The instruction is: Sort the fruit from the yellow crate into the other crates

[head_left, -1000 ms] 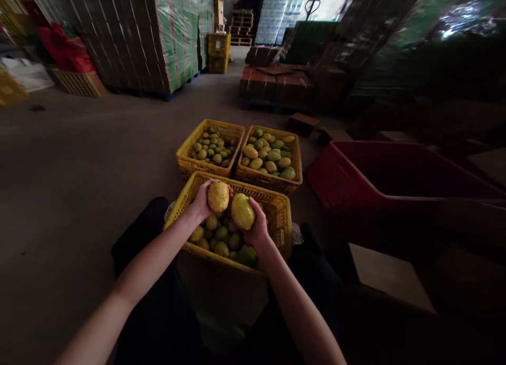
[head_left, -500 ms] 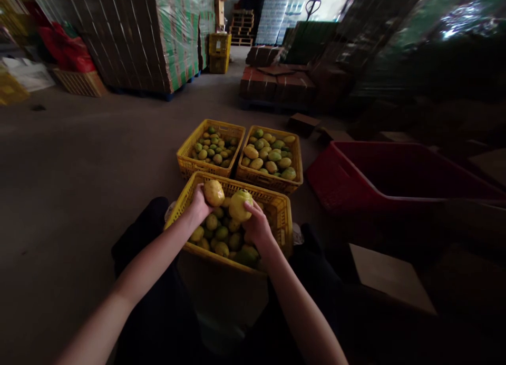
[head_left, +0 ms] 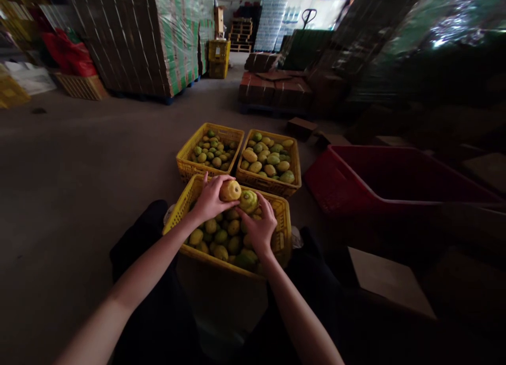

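Since the earlier frame, the left hand [head_left: 210,199] has been turned back-upward, and its yellow fruit [head_left: 230,191] has been brought rightward, just beside the green-yellow fruit [head_left: 249,201] in the right hand [head_left: 261,228]. Each fruit is gripped between partly curled fingers and thumb, above the near crate [head_left: 285,225].

Handling is judged to be incomplete: many loose fruits [head_left: 221,237] are contained in the near crate. Fruit is also held in the far left crate [head_left: 193,169] and the far right crate [head_left: 269,184]; how much was placed there by hand cannot be told.

The near crate is positioned between the legs; its contents are partly hidden by the hands. To the right, a red plastic bin [head_left: 336,178] and a cardboard piece [head_left: 389,278] are located. Film-wrapped stacked cartons [head_left: 179,48] are stored far left.
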### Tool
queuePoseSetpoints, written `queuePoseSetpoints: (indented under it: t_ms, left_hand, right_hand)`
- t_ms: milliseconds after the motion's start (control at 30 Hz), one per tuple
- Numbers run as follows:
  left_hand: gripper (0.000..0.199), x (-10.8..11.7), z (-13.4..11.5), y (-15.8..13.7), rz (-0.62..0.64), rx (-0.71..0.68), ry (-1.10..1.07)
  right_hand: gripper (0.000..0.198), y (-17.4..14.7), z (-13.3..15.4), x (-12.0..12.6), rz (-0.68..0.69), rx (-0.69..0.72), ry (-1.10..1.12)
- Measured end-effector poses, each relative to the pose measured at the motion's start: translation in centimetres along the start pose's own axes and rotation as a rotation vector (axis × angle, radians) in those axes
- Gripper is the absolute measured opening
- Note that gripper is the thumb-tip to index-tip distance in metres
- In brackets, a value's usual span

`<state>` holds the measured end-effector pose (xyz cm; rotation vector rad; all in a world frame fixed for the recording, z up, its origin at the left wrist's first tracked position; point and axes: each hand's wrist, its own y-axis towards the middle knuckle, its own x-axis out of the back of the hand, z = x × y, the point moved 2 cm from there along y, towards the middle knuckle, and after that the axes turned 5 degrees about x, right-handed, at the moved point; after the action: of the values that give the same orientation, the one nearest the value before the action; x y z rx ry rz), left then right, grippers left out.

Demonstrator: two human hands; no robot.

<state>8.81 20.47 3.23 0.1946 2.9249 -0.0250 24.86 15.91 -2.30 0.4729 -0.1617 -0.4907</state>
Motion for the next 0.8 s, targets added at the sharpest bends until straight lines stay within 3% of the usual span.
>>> queuePoseSetpoints:
  t_ms: [300,500,667,800]
  left_hand:
    - [0.057,-0.1,-0.7,-0.4,0.092,-0.109,0.09]
    - [0.057,0.5,-0.9,-0.1,-0.03,-0.145,0.161]
    - [0.053,1.1,-0.4,0.3,-0.012,-0.012,-0.02]
    - [0.042,1.8,0.8,1.2,-0.037,0.159,-0.207]
  right_hand:
    - [0.057,0.0,-0.3,0.3,-0.003,0.063,-0.007]
    - [0.059,0.2,-0.6,0.0,0.008,-0.021,0.119]
    - [0.059,0.6,-0.2,-0.1,0.0,-0.085,0.195]
    - [0.055,1.0,0.2,0.1,0.042,-0.286,0.369]
